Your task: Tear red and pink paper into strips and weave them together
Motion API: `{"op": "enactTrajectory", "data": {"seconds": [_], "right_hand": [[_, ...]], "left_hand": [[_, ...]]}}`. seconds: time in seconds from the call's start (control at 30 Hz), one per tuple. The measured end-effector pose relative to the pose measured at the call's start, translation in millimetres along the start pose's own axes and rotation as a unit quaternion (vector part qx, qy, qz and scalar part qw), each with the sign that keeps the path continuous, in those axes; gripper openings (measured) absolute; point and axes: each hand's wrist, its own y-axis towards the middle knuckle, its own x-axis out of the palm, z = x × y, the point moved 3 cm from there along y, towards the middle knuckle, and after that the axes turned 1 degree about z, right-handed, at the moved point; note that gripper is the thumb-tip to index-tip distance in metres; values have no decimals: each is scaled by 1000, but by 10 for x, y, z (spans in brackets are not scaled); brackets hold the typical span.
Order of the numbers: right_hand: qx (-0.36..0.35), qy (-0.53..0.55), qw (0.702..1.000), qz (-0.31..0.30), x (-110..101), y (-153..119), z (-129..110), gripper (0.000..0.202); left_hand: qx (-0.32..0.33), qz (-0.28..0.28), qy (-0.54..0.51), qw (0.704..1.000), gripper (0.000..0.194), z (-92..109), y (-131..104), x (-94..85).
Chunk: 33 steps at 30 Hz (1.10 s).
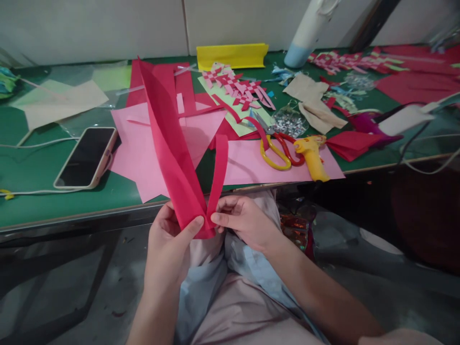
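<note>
Fingers of the left hand (168, 247) pinch the lower end of a folded red sheet (174, 165) above the lap (204, 287); the right hand (244, 223) pinches a red strip (218, 170) there. Scissors (270, 132) and a glue gun (311, 158) lie on pink paper (244, 165).

A long red paper sheet (178, 179) is leaning slantwise, its top pointing to the upper left, and is folding lengthwise. A narrow red strip (218, 177) is rising beside its lower right corner, bending over on top.
</note>
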Motion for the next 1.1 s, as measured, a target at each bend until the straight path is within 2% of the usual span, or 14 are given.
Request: {"op": "enactTrajectory", "data": {"seconds": [0.1,0.3,0.6,0.73,1.1], "right_hand": [[14,-15,1000,-6,-17,1,15,25],[11,-27,1000,2,-25,5,21,26],[-11,-8,1000,4,1,-11,0,27],[-19,-1,1000,13,-35,-14,-2,26],[-5,-32,999,30,-87,-38,-83,26]], "left_hand": [[-2,10,8,1000,37,7,-2,-10],[-22,-24,29,999,40,-25,-11,-30],[-18,-4,8,1000,39,-35,-4,-9],[6,4,8,1000,36,-24,20,-43],[-15,-19,35,999,43,21,15,-65]]}}
